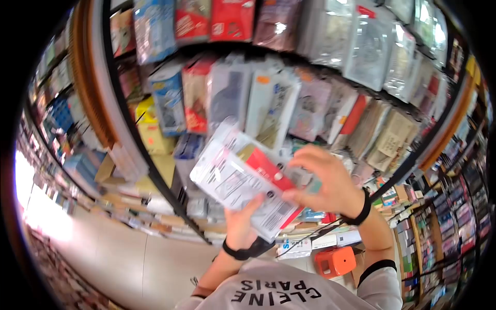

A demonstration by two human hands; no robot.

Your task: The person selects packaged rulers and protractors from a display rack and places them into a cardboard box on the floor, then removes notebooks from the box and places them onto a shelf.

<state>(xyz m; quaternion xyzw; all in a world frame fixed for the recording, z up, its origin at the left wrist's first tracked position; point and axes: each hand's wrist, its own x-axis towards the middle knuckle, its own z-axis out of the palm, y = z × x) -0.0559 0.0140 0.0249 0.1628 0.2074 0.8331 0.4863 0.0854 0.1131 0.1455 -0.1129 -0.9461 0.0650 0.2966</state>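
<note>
A flat retail package, white with a red band, printed drawings and a barcode, is tilted in front of me. My left hand grips its lower edge, thumb lying across the printed face and the other fingers hidden behind. At the package's right side is my right hand, its thumb and index finger apart in a curve. The right thumb tip overlaps the red edge of the package. Right behind the package hang a clear pack with an orange sticker and a grey pack.
Rows of hanging packs fill the rack, including a blue pack and a red one. A dark rack post slants down at the left. An orange stool stands on the floor below. Stocked shelves line the right.
</note>
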